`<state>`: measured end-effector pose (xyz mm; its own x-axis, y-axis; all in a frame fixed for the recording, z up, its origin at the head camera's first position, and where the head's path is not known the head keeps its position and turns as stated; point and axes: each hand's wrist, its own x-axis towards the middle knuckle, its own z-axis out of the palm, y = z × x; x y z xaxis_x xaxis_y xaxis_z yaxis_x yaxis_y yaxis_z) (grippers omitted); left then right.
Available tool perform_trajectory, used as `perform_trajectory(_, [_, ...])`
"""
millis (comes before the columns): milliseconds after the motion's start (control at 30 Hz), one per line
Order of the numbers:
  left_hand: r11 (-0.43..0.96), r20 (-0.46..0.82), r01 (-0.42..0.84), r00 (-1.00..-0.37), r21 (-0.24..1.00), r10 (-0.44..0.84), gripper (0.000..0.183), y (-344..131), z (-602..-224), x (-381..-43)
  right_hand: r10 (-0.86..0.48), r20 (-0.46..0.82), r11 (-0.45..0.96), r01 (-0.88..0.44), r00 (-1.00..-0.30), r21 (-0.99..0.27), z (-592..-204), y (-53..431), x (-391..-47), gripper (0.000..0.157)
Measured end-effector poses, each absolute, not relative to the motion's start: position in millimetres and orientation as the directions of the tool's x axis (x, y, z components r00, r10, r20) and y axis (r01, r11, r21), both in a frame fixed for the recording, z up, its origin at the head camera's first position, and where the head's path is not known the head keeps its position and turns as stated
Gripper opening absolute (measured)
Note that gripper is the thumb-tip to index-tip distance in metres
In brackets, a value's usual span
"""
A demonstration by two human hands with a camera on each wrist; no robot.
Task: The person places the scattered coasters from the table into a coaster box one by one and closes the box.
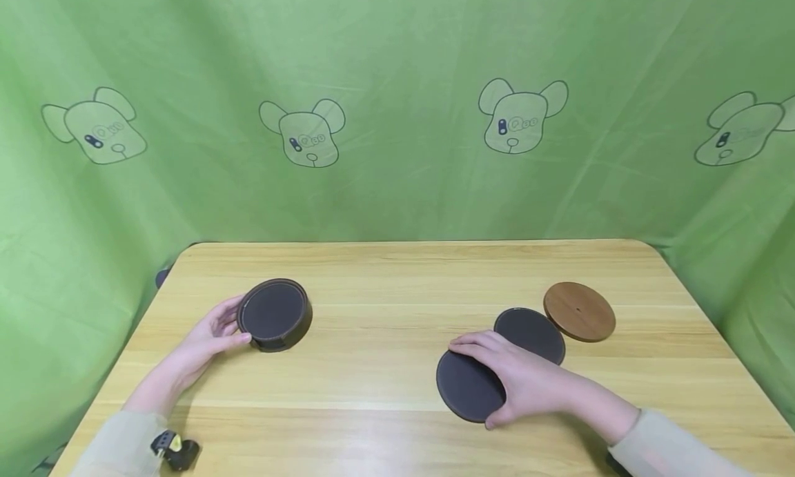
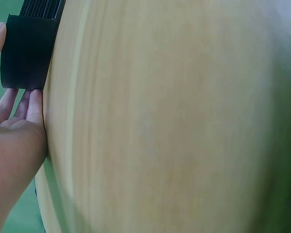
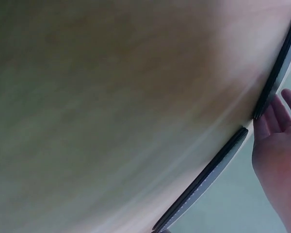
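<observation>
Left hand clasps the holder, right hand grips a black disc well to the holder's right, and here's the danger: a shallow hold could let it slip, or a stray sweep could knock the second disc, farther right.

Left forearm angled forward, left hand curved in a grip, right forearm slanting inward, right hand arched palm down, thumb and fingers parted
</observation>
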<state>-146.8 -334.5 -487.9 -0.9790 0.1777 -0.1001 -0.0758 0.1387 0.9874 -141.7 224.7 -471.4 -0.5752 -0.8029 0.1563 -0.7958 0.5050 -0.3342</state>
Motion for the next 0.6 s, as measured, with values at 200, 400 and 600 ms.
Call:
perform_trajectory(200, [0.134,-0.101,-0.078,-0.979,0.988,0.177,0.082,-334.6,-487.9,-147.0,-0.809,0.163,0.499,-0.806,-0.565,-0.318,-471.2,222.9,-141.4,0.110])
perform_trajectory(400, [0.136,-0.098,-0.075,-0.979,0.988,0.176,0.081,-334.9,-487.6,-147.2,-0.809,0.158,0.509,-0.810,-0.566,-0.292,-472.5,219.1,-140.2,0.106])
perform_trajectory(600, [0.131,-0.099,-0.076,-0.979,0.988,0.178,0.081,-334.5,-487.3,-146.4,-0.807,0.151,0.523,-0.810,-0.570,-0.264,-472.8,216.7,-138.8,0.108])
